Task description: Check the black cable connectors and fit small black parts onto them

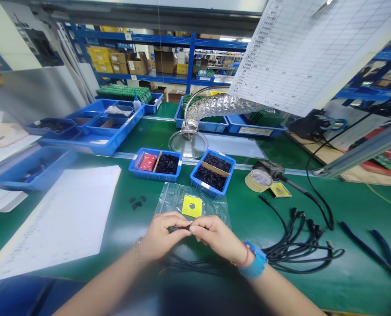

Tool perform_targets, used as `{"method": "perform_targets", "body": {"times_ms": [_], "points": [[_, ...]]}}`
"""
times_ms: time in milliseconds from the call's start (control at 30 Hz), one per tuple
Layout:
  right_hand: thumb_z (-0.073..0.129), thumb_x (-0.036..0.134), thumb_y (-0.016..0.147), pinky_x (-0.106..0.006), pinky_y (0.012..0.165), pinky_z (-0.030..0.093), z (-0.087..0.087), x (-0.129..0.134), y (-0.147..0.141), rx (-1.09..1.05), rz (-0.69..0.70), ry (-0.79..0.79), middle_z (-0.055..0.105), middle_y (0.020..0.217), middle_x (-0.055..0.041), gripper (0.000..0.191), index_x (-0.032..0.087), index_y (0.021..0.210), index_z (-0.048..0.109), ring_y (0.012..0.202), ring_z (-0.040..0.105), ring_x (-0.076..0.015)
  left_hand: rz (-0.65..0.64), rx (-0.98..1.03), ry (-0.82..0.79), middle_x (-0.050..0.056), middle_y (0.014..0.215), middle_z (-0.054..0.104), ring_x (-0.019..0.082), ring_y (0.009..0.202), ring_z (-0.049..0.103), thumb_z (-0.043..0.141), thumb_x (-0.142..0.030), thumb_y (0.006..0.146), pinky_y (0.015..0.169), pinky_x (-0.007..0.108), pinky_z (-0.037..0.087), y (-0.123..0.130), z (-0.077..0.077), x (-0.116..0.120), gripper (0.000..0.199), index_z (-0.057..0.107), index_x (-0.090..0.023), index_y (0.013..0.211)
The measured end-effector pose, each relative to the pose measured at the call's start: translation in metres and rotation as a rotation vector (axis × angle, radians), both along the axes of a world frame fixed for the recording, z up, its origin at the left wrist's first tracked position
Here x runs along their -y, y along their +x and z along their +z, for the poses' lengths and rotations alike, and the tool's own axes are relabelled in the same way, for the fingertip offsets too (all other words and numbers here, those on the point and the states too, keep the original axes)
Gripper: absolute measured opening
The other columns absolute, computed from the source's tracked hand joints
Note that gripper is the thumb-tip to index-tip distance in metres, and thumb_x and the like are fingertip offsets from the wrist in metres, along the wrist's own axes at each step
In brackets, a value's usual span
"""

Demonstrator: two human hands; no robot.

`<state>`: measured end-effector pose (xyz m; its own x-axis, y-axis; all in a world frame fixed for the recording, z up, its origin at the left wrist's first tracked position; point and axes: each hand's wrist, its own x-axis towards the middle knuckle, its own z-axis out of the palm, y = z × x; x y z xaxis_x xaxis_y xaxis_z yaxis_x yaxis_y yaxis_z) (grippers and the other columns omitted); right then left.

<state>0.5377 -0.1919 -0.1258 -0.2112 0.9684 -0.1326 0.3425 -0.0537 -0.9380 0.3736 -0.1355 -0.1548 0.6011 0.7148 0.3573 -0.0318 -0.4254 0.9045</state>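
Note:
My left hand [162, 233] and my right hand [215, 236] meet over the bench, fingertips pinched together on a small dark piece [182, 227]. It looks like the end of a black cable, though the fingers cover most of it. Beneath the hands lie black cables [193, 265], partly blurred. Just beyond the fingertips, a yellow square pad [186, 210] with a round hole rests on a clear plastic bag [171, 197]. Several small black parts [138, 204] are scattered on the green mat to the left.
Two blue bins, one with a red packet and black parts [167, 164], one with thin black pieces [211, 177], stand ahead. A cable bundle [297, 250], pliers-like blue handles [370, 248] and a soldering iron holder [269, 169] are right; papers [63, 215] left. A silver duct [215, 107] hangs beyond.

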Motion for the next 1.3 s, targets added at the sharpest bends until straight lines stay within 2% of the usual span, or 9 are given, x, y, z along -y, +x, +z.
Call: {"method": "perform_targets", "body": {"times_ms": [133,300,467,667,767,933,1033,1167,1300], "points": [[0.047,0.039,0.08,-0.019,0.044,0.024,-0.001,0.0,0.007,-0.04,0.006,-0.126,0.038,0.049,0.0056,0.031,0.013,0.064,0.053,0.045,0.03,-0.0051,-0.005,-0.031,-0.027,0.006,0.072,0.065,0.014,0.067,0.06,0.063,-0.018,0.068,0.063,0.024,0.047,0.0,0.002,-0.001,0.01,0.067,-0.013,0.075],[0.048,0.035,0.08,-0.02,0.045,0.027,-0.005,-0.003,0.001,0.076,-0.009,-0.026,0.037,0.048,0.0054,0.032,0.013,0.058,0.053,0.045,0.032,-0.0054,-0.028,-0.029,-0.004,0.005,0.073,0.066,0.013,0.068,0.059,0.06,-0.021,0.071,0.065,0.023,0.047,0.003,-0.002,0.001,0.01,0.067,-0.015,0.075],[0.043,0.029,0.084,-0.022,0.059,0.04,0.034,0.005,0.016,0.409,0.072,0.17,0.057,0.066,-0.0007,0.026,0.016,0.071,0.061,0.061,0.05,-0.0104,-0.033,-0.107,0.03,0.004,0.086,0.064,0.014,0.077,0.059,0.061,-0.025,0.071,0.073,0.026,0.047,-0.009,0.003,-0.012,0.028,0.061,-0.02,0.098],[0.047,0.027,0.081,-0.032,0.071,0.043,0.088,-0.012,0.085,1.06,-0.552,0.831,0.062,0.084,-0.0089,0.023,0.016,0.092,0.064,0.077,0.055,-0.0189,0.414,-0.468,0.286,0.008,0.101,0.059,0.019,0.091,0.055,0.044,-0.028,0.08,0.085,0.033,0.043,-0.06,-0.018,-0.07,0.027,0.059,-0.017,0.1],[0.042,0.023,0.082,-0.031,0.07,0.044,0.065,-0.051,0.114,1.183,-0.537,0.872,0.061,0.083,-0.0117,0.027,0.012,0.096,0.063,0.076,0.055,-0.0194,0.412,-0.786,0.404,0.01,0.109,0.056,0.024,0.1,0.05,0.041,-0.024,0.08,0.09,0.037,0.038,-0.075,-0.042,-0.09,0.03,0.059,-0.014,0.103],[0.044,0.014,0.077,-0.038,0.074,0.043,0.016,-0.084,0.111,1.286,-0.322,0.612,0.058,0.09,-0.0157,0.026,0.007,0.099,0.058,0.084,0.051,-0.0249,0.352,-0.944,0.443,0.007,0.101,0.06,0.022,0.089,0.053,0.04,-0.018,0.078,0.082,0.033,0.042,-0.077,-0.06,-0.096,0.028,0.063,-0.016,0.095],[0.044,0.016,0.079,-0.04,0.082,0.039,0.006,-0.058,0.062,1.163,-0.233,0.702,0.055,0.099,-0.015,0.025,0.011,0.1,0.055,0.094,0.046,-0.0249,0.378,-0.947,0.424,0.007,0.088,0.061,0.021,0.081,0.053,0.044,-0.019,0.076,0.074,0.032,0.043,-0.076,-0.057,-0.095,0.021,0.062,-0.017,0.085],[0.049,0.02,0.078,-0.029,0.071,0.042,-0.015,-0.004,-0.016,0.834,0.351,0.423,0.057,0.078,-0.005,0.009,0.017,0.076,0.057,0.076,0.05,-0.0166,0.428,-0.927,0.423,0.006,0.079,0.059,0.021,0.076,0.052,0.048,-0.019,0.073,0.067,0.031,0.041,-0.075,-0.052,-0.094,0.011,0.057,-0.018,0.078],[0.05,0.017,0.076,-0.03,0.07,0.04,-0.03,0.018,-0.043,0.724,0.256,0.266,0.055,0.075,-0.0047,0.007,0.016,0.069,0.052,0.074,0.049,-0.0157,0.465,-0.774,0.392,0.005,0.076,0.059,0.021,0.075,0.052,0.045,-0.019,0.076,0.067,0.031,0.041,-0.076,-0.05,-0.091,0.014,0.058,-0.019,0.083]]}}
